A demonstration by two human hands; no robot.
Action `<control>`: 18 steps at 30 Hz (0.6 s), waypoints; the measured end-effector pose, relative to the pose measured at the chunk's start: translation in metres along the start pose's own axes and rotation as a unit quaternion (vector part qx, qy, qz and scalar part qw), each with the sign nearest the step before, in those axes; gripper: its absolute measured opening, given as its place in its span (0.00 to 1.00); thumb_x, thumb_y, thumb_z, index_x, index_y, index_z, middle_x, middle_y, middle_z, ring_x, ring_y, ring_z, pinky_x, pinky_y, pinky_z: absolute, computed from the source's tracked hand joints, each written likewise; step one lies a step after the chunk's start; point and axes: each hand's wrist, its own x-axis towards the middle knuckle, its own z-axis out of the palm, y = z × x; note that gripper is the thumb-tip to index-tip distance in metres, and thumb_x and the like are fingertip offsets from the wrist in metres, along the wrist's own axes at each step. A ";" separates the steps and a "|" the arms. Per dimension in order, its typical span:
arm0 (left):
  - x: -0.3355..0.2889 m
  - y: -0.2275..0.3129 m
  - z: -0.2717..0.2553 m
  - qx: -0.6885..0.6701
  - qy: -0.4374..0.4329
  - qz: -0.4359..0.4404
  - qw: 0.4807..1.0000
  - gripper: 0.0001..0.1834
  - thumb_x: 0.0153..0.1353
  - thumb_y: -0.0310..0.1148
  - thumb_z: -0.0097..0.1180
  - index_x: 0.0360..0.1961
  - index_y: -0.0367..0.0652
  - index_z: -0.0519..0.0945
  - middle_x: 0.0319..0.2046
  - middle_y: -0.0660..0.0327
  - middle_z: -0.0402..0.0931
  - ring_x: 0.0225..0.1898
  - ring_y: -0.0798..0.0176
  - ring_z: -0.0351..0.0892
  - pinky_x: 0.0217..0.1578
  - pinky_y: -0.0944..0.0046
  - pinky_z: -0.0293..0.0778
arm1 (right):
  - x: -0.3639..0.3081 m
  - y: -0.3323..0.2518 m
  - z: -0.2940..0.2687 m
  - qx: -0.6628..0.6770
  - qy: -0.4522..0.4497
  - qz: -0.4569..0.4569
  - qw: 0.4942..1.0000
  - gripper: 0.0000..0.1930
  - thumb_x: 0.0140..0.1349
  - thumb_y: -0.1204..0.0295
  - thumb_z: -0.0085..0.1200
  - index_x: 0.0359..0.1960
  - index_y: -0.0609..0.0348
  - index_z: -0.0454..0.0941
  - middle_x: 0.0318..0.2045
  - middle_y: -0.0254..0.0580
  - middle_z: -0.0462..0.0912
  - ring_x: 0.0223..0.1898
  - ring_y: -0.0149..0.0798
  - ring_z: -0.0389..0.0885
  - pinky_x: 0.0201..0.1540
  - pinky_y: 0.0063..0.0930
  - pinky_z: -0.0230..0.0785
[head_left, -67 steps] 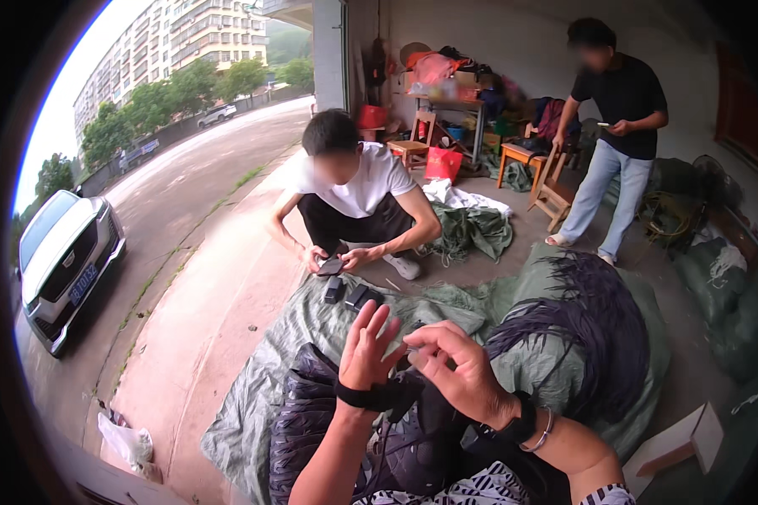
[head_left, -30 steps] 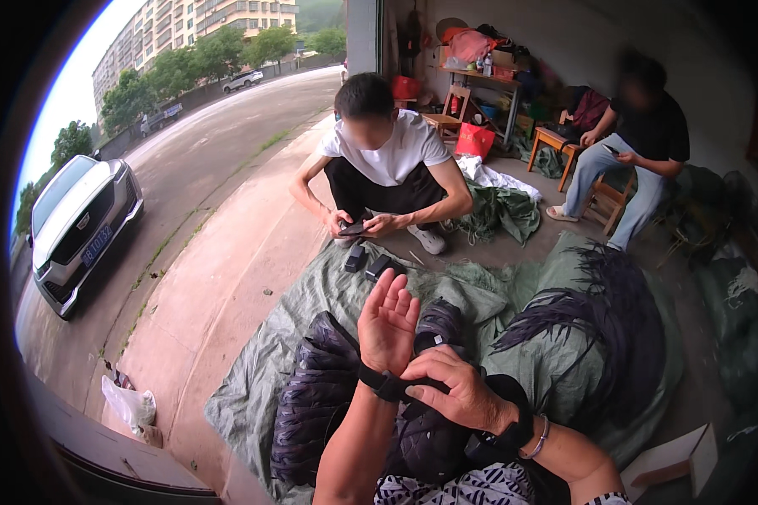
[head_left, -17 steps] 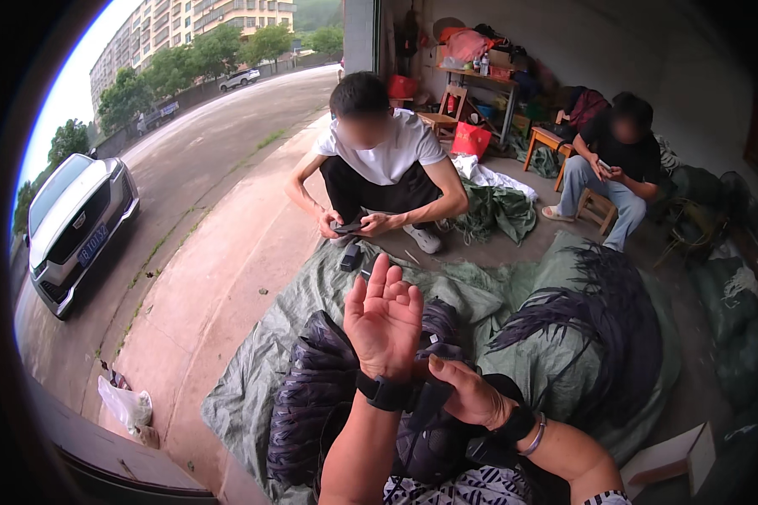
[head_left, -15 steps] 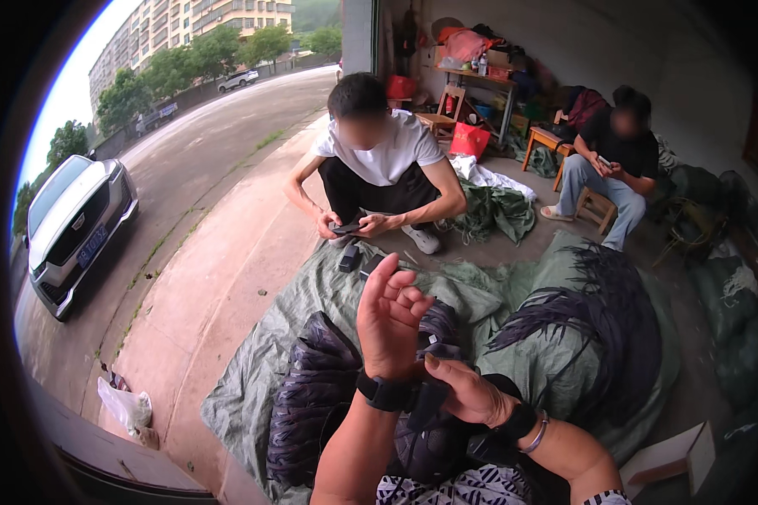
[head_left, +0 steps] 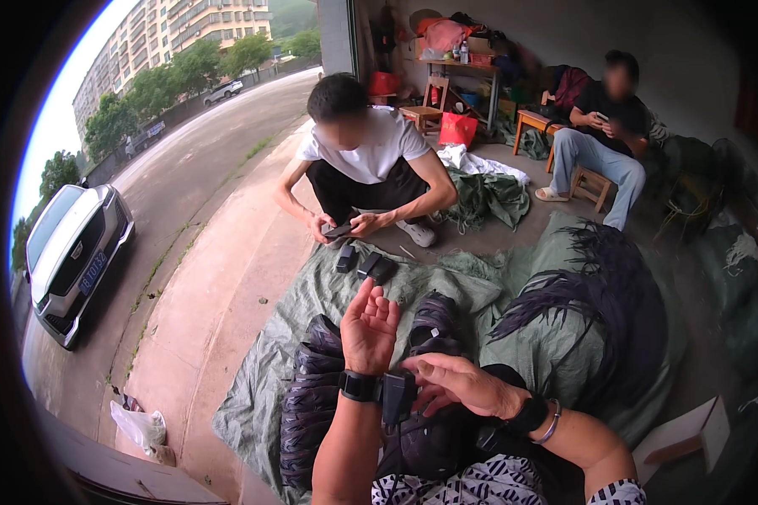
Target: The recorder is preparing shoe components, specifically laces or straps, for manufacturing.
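Observation:
My left hand [head_left: 370, 333] is raised palm up, fingers loosely extended and nothing in it. A black wristband [head_left: 360, 385] circles that wrist, with a small black box-shaped device [head_left: 398, 396] at its side. My right hand [head_left: 472, 385] reaches across from the right, open, its fingers spread close beside the device; whether they touch it I cannot tell. On the right wrist are another black band [head_left: 529, 414] and a silvery bangle [head_left: 551, 421]. Below both hands, dark shoes [head_left: 312, 412] lie in a packed row, with more dark shoes [head_left: 435, 321] beyond.
A green woven sheet [head_left: 269, 383] lies beneath the shoes, with a bundle of dark strips [head_left: 619, 328] on the right. Black boxes [head_left: 376, 267] sit near a squatting person [head_left: 370, 156] holding a phone. Another person [head_left: 611, 139] sits at the right. A white car [head_left: 76, 252] stands outside.
My right hand has opened and drawn back a little from the device at my left wrist. My left hand has moved slightly down and left. The view has shifted slightly.

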 end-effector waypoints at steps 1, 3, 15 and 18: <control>-0.002 0.001 0.002 0.021 0.003 0.004 1.000 0.14 0.63 0.30 0.49 0.50 0.43 0.74 0.35 0.65 0.78 0.34 0.71 0.78 0.40 0.65 0.77 | -0.001 -0.002 0.004 -0.049 0.018 -0.006 0.999 0.31 0.66 0.50 0.43 0.60 0.64 0.62 0.45 0.40 0.74 0.44 0.31 0.76 0.42 0.27 0.73; -0.009 -0.003 0.014 0.124 0.001 0.041 0.991 0.13 0.63 0.30 0.48 0.49 0.42 0.74 0.35 0.65 0.78 0.33 0.70 0.78 0.39 0.65 0.77 | 0.001 -0.001 0.006 -0.118 0.062 -0.037 0.990 0.29 0.66 0.51 0.46 0.56 0.64 0.66 0.42 0.38 0.74 0.41 0.30 0.77 0.40 0.25 0.72; -0.051 -0.030 0.044 0.787 -0.448 0.357 0.230 0.14 0.48 0.31 0.55 0.38 0.47 0.77 0.27 0.66 0.69 0.33 0.63 0.72 0.45 0.60 0.68 | -0.050 -0.052 -0.031 -0.217 0.340 -0.317 0.859 0.15 0.67 0.62 0.48 0.31 0.62 0.78 0.24 0.33 0.79 0.23 0.19 0.72 0.27 0.14 0.65; -0.103 -0.047 0.058 0.681 -0.602 0.361 0.208 0.14 0.48 0.32 0.52 0.38 0.43 0.76 0.31 0.64 0.71 0.37 0.64 0.73 0.46 0.60 0.71 | -0.046 -0.067 -0.043 -0.263 0.204 -0.218 0.917 0.16 0.67 0.60 0.48 0.41 0.62 0.78 0.34 0.37 0.81 0.35 0.23 0.76 0.37 0.17 0.68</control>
